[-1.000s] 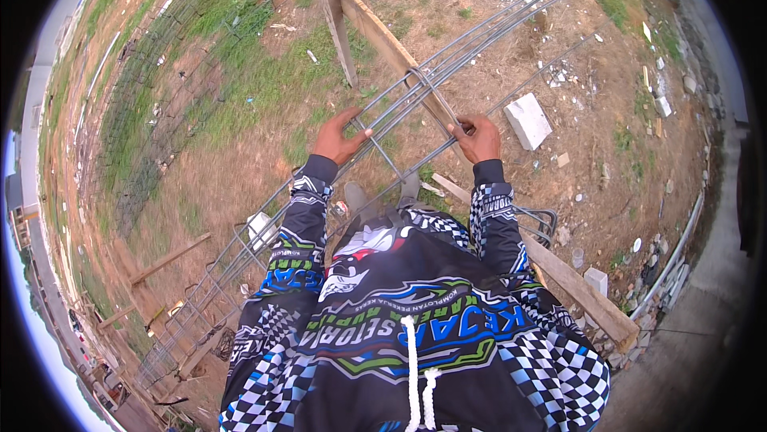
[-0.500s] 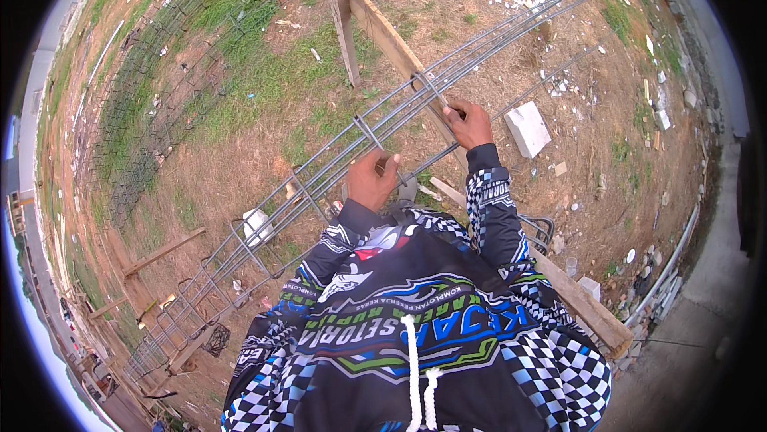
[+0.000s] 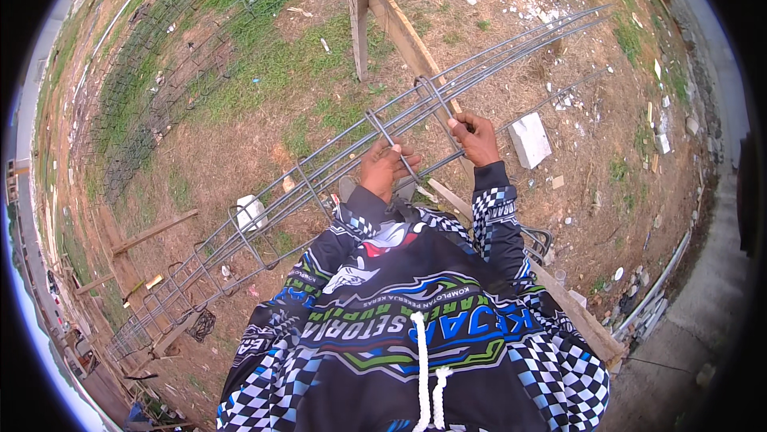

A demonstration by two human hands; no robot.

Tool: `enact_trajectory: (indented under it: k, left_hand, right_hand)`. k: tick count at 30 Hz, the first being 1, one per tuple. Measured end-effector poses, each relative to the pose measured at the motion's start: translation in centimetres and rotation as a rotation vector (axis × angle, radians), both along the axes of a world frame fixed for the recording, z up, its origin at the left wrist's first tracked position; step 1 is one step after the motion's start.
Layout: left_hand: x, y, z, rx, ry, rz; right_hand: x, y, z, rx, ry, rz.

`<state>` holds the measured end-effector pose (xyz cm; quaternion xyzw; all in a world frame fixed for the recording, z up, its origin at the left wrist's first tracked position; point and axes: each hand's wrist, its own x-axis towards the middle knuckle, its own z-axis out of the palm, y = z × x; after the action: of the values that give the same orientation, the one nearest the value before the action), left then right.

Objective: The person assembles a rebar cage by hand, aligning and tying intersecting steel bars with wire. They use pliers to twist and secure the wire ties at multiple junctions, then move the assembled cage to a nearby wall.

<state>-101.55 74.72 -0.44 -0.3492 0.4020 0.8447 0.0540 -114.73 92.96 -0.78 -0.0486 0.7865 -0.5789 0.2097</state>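
Observation:
A long cage of grey steel bars runs diagonally from the lower left to the upper right, with square stirrups round it. My left hand is at the middle of the cage, its thumb on the near side of a stirrup and its fingers behind it, gripping the side bar. To the right, my right hand is closed, thumb and fingers pinching the neighbouring stirrup near its lower part. The palm side of the right hand is hidden.
A wooden plank passes under the cage beside an upright post. White blocks lie nearby. More mesh-like steel cages rest on the grass at left. Another board is at my right side.
My left hand has opened out from its pinch and now holds the stirrup between thumb and fingers. My right hand has stayed at its stirrup. The whole view has shifted slightly.

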Motion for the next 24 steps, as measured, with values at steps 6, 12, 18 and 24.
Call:
enact_trajectory:
  k: [6, 12, 18, 24]
  left_hand:
    - [0.2, 0.4, 3.3, -0.008, 0.094, -0.061]
    - [-0.5, -0.4, 4.2, 0.022, 0.072, -0.088]
    - [-0.8, -0.9, 3.7, 0.026, 0.066, -0.085]
    - [-1.1, -1.0, 4.2, 0.049, 0.057, -0.089]
  right_hand:
    - [0.0, -0.1, 0.7, 0.005, -0.004, -0.021]
    - [-0.1, 0.0, 0.7, -0.001, -0.021, -0.050]
    - [-0.4, -0.5, 1.9, 0.008, 0.047, -0.086]
    - [-0.7, -0.5, 2.9, 0.088, 0.087, -0.102]
